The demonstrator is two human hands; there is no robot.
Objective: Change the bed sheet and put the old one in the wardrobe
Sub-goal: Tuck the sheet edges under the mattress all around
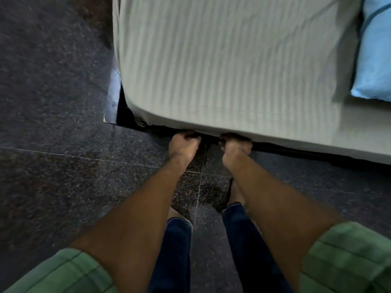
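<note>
No legible text, labels, brands, numbers or signs appear in the frame.

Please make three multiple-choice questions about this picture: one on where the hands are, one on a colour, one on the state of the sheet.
1. Where are both hands?
A. at the lower edge of the mattress side
B. on the pillow
C. flat on the floor

2. What colour is the pillow?
A. red
B. light blue
C. black

3. How does the striped sheet lie?
A. spread over the mattress
B. folded in a pile
C. on the floor

Answers:
A: left hand and right hand curl at the bed's lower edge.
B: the pillow is light blue.
A: the striped sheet covers the top.
</note>
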